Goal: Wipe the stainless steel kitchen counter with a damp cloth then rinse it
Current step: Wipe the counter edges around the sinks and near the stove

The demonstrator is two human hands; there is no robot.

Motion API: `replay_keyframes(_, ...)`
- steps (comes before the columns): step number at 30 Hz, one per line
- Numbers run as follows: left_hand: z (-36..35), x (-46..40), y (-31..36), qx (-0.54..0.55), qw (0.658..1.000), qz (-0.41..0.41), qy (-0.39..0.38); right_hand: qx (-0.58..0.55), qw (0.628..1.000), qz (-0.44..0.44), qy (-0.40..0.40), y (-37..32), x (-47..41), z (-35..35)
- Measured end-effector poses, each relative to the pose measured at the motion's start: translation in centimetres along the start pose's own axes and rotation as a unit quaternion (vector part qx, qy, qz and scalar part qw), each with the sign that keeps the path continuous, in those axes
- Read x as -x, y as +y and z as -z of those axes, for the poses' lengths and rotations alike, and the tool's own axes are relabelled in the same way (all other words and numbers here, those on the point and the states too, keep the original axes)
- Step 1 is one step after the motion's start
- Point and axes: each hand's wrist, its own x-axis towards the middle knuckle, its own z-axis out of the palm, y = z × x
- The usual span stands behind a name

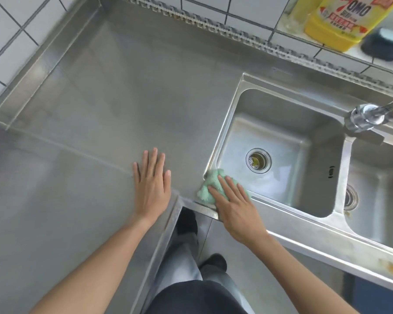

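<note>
The right hand lies flat on a green cloth, its fingers spread a little and pressing down, not curled around it. It holds the cloth this way so it can push it along and rub. The cloth sits at the front left corner of the sink, touching the rim, on the shiny steel surface. It looks soft, fluffy and bunched up. The left hand rests flat on the surface with fingers wide and nothing in them, probably to help the person lean and stay steady. The surface is smooth, grey and hard. The sink is a deep box shape with a round drain. The tap hangs over it, close for rinsing.
</note>
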Motion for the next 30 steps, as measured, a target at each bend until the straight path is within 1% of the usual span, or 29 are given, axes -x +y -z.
replay_keyframes(2,0.0,1.1,1.3,0.008,0.999,-0.036,-0.006,-0.028,0.997,-0.07,0.029,-1.9,-2.0,0.0)
replay_keyframes(4,-0.4,3.0,3.1,0.012,0.997,-0.07,-0.018,-0.069,0.99,-0.108,0.055,-4.5,-3.4,-0.3)
replay_keyframes(6,-0.9,4.9,4.4,0.017,0.998,-0.063,-0.024,-0.082,0.99,-0.086,0.071,-6.2,-3.0,-1.2)
replay_keyframes(8,-1.2,6.1,4.6,-0.013,0.997,-0.066,-0.028,-0.087,0.992,-0.052,0.074,-5.8,-0.6,-2.0)
replay_keyframes(10,-1.3,6.5,4.4,-0.056,0.995,-0.083,-0.031,-0.078,0.993,-0.033,0.088,-3.1,2.5,-2.3)
replay_keyframes(12,-1.4,6.4,4.3,-0.071,0.994,-0.082,-0.03,-0.058,0.993,-0.044,0.092,0.9,6.0,-2.7)
replay_keyframes(14,-1.6,6.5,4.4,-0.073,0.994,-0.078,-0.027,-0.055,0.989,-0.091,0.103,4.9,9.7,-2.7)
replay_keyframes(16,-1.9,6.5,4.5,-0.075,0.994,-0.079,-0.018,-0.073,0.976,-0.168,0.118,7.8,12.2,-2.4)
replay_keyframes(18,-2.1,6.4,4.4,-0.077,0.994,-0.077,-0.012,-0.089,0.955,-0.249,0.133,8.4,12.3,-2.4)
replay_keyframes(20,-2.2,6.4,4.3,-0.08,0.994,-0.076,-0.01,-0.096,0.935,-0.306,0.152,6.4,10.1,-2.4)
replay_keyframes(21,-2.3,6.4,4.3,-0.082,0.994,-0.076,-0.009,-0.1,0.934,-0.304,0.158,4.8,8.7,-2.3)
replay_keyframes(22,-2.4,6.4,4.3,-0.085,0.994,-0.074,-0.008,-0.101,0.942,-0.277,0.16,3.0,7.3,-2.4)
replay_keyframes(25,-2.6,6.4,4.2,-0.093,0.993,-0.072,-0.004,-0.076,0.981,-0.125,0.129,-1.7,4.4,-3.3)
replay_keyframes(27,-2.5,6.4,4.3,-0.093,0.993,-0.074,-0.008,-0.07,0.99,-0.067,0.104,-1.8,4.5,-3.2)
replay_keyframes(30,-2.3,6.3,4.4,-0.089,0.993,-0.073,-0.014,-0.05,0.995,-0.011,0.089,1.4,8.1,-3.5)
